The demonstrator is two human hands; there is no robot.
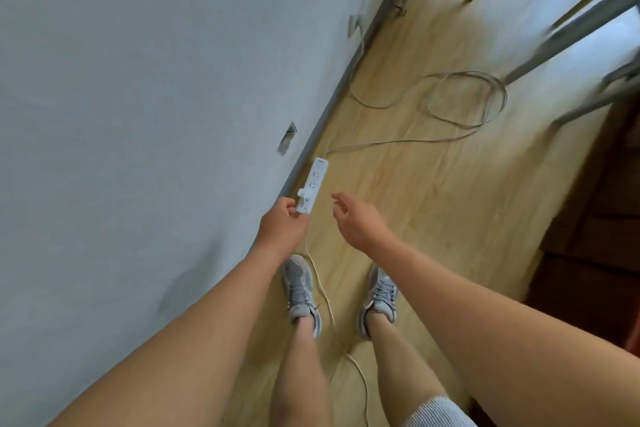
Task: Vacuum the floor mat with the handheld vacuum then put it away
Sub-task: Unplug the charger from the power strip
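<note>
2 hands [282,224] [356,218], 1 power strip [311,185]

Our left hand [282,227] is closed at frame centre; our right hand [356,218] hangs open beside it.

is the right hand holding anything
No, the right hand hangs open and empty beside the power strip.

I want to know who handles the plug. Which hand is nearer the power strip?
Left. The left hand touches the near end of the power strip by the wall; the right hand hangs open to its right, apart from it.
</note>
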